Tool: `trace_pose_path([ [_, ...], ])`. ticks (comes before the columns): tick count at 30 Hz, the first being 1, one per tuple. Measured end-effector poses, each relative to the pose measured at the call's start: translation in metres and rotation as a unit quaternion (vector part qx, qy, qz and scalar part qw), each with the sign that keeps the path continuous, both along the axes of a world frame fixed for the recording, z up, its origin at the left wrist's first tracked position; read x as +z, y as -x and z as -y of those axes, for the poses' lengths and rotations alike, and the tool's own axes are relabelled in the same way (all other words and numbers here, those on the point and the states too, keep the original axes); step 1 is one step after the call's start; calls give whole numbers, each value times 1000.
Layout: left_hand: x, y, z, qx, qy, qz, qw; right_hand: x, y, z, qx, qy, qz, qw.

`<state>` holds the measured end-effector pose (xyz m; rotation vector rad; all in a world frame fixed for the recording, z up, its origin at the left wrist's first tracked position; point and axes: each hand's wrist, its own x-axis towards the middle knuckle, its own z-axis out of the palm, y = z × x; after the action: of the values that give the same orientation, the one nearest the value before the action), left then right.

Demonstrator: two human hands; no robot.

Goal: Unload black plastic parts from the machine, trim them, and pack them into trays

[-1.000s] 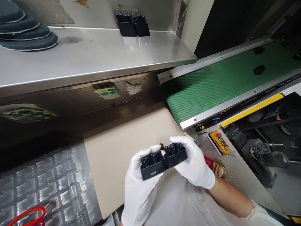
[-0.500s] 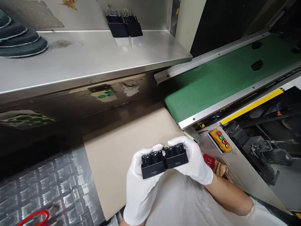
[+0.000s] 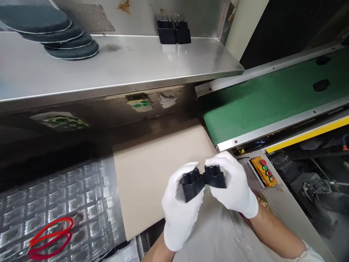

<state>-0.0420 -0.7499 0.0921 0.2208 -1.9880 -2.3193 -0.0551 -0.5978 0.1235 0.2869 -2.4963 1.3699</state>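
Note:
Both my hands wear white gloves and hold a black two-part plastic holder (image 3: 193, 189) above the cardboard. Short black tubes stand side by side in each half. My left hand (image 3: 180, 214) wraps round the left half, thumb along its top. Around the right half, my right hand (image 3: 236, 183) closes from the outer side. The halves meet at an angle in the middle; whether they are joined there I cannot tell. A similar black pair of holders (image 3: 174, 35) stands upright against the back of the steel shelf (image 3: 141, 63).
A cardboard sheet (image 3: 141, 174) lies below my hands. Red-handled scissors (image 3: 51, 236) rest on clear plastic trays (image 3: 89, 196) at left. Dark rounded pads (image 3: 71, 49) are stacked on the shelf. A green conveyor (image 3: 245, 109) carries black pieces (image 3: 321, 85); a button box (image 3: 264, 171) sits beside it.
The view has swung left, so the surroundings appear further right. Both hands still hold the black holder, whose halves now tilt more sharply against each other.

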Motion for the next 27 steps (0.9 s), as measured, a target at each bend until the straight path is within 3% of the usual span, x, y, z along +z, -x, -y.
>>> trace_pose_path([
  [3,-7,0,-1,-31,29,-19,999,6,5,6,32,-68,2,997],
  [7,-15,4,1,-62,9,22,998,2,5,14,34,-94,33,994],
  [12,-18,10,5,-147,-128,92,977,-17,-1,17,34,-60,83,994],
  [16,-19,7,8,-165,-195,124,959,-26,-8,17,28,-35,58,997],
  [24,-1,-3,11,-137,-139,42,980,-11,-17,19,71,19,7,997],
  [27,-1,-8,14,-130,-128,39,982,-4,-17,20,74,17,-24,997],
])
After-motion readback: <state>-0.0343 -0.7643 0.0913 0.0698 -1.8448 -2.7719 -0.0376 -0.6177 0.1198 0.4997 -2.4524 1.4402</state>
